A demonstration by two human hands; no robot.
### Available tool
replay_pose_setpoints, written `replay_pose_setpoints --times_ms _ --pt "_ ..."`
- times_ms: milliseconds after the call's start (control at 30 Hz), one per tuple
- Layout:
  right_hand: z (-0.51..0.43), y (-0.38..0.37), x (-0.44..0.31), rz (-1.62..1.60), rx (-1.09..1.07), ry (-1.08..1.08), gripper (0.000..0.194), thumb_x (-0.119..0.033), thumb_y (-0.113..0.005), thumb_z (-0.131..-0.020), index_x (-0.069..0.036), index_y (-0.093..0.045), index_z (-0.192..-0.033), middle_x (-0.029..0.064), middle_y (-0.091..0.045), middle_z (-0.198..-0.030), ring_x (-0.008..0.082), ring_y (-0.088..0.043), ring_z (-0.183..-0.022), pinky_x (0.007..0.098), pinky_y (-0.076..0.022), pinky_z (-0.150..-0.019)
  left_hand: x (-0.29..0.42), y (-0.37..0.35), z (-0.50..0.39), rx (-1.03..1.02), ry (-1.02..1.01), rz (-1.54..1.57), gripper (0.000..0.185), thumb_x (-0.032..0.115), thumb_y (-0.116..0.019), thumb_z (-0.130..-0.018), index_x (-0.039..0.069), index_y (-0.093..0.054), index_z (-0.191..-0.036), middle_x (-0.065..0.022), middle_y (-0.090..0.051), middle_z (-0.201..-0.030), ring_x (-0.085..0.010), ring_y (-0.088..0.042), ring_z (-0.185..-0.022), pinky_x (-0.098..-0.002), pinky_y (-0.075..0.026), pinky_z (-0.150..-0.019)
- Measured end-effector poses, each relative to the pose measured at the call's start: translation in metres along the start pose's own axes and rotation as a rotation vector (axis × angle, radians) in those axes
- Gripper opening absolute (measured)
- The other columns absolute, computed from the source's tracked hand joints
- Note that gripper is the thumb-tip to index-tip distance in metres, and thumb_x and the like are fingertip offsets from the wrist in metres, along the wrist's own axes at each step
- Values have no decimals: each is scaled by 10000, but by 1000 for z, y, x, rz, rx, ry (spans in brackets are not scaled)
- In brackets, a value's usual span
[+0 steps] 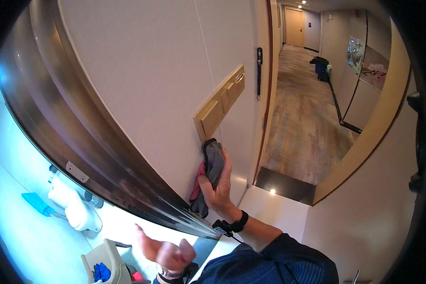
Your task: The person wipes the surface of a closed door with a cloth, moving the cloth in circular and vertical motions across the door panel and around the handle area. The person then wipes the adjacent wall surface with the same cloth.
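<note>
My right hand (220,191) is shut on a folded grey cloth (214,161) with a dark edge and a red part. The cloth is up against the white wall panel (156,78), at the lower end of a gold-coloured switch plate (220,104). Lower and to the left, my left hand (168,250) is raised with its fingers apart, blurred, and nothing shows in it. A black band with a small device (223,228) sits on my right wrist.
A brown metallic door frame (103,142) curves along the left. Beyond it are a toilet (80,211), a blue flat mop head (37,203) and a beige chair (104,254) holding blue cloth. To the right, a doorway opens onto a wood-look hallway floor (301,117) with a bin (320,65).
</note>
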State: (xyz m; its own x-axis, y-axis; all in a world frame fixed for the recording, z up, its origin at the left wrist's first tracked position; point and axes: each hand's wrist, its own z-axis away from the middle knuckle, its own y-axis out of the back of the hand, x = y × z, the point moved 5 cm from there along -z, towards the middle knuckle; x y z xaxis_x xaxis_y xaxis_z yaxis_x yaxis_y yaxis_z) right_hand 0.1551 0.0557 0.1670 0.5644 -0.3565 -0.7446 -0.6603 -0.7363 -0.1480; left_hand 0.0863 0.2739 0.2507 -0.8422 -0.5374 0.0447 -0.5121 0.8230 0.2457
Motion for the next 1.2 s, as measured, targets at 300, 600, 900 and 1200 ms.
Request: replay_pose_setpoints --times_ms 300,600,900,1200 --pt "56 59 153 211 212 -430 615 -477 -545 -1055 -17 -499 -1461 262 -519 -1414 423 -457 -1321 514 -293 -1171 -34 -35 7 -4 217 175 844 293 -607 -976 44 -163 -1649 -234 -237 -1686 -393 -296 -1545 -503 -170 -1301" --pt "49 88 196 227 217 -674 531 -381 -552 -1056 13 -521 -1410 291 -549 -1326 444 -470 -1296 497 -366 -1129 -42 -27 5 35 221 -96 800 230 -555 -1007 60 -140 -1669 -265 -297 -1637 -403 -500 -1370 -536 -480 -1132" --pt "-92 58 27 194 101 187 697 -166 -747 -888 -59 -469 -1519 222 -394 -1557 418 -373 -1468 550 -331 -1209 -37 -21 -28 170 202 -42 896 243 -635 -940 -10 -138 -1641 -273 -164 -1708 -423 -317 -1528 -566 -250 -1269" --pt "-93 139 251 217 472 -354 492 -196 -585 -1016 -19 -482 -1464 231 -488 -1486 397 -464 -1385 481 -365 -1192 -46 -31 -22 151 232 -370 948 444 -526 -1003 -54 -50 -1653 -370 -159 -1670 -464 -341 -1483 -619 -356 -1164"
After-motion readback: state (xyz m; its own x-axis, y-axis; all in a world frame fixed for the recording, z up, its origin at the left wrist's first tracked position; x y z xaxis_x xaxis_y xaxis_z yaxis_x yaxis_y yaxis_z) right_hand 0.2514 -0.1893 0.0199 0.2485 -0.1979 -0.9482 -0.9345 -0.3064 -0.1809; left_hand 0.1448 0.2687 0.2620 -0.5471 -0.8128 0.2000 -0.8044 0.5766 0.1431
